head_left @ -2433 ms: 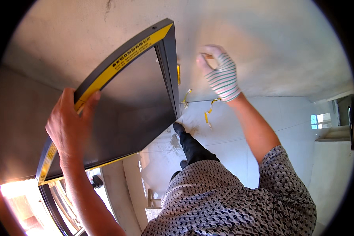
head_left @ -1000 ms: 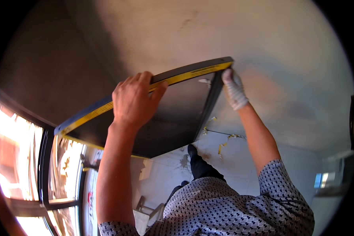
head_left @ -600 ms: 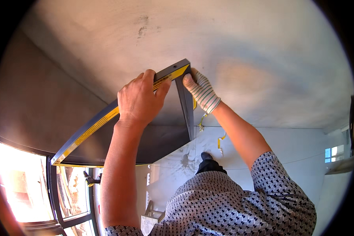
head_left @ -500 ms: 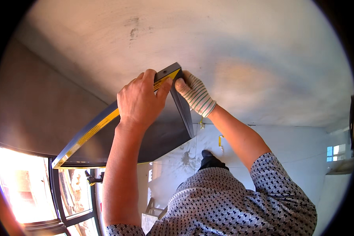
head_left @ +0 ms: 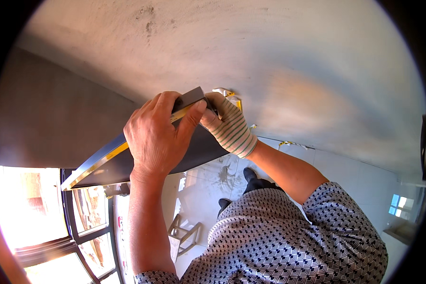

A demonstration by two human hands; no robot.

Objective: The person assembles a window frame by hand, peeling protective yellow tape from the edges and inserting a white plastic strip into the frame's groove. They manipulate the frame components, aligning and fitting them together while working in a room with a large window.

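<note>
Gripping the top edge of a dark frame (head_left: 128, 151) with a yellow strip, the bare left hand (head_left: 158, 135) sat at the centre of the picture, its fingers curled over the frame's upper corner against a grey wall (head_left: 293, 61). The right hand (head_left: 227, 123), in a striped work glove, clasped the same corner just to the right, touching the left thumb. The frame ran down toward the lower left, above a bright window (head_left: 47, 213). A small stepladder (head_left: 184, 232) stood on the pale floor below
</note>
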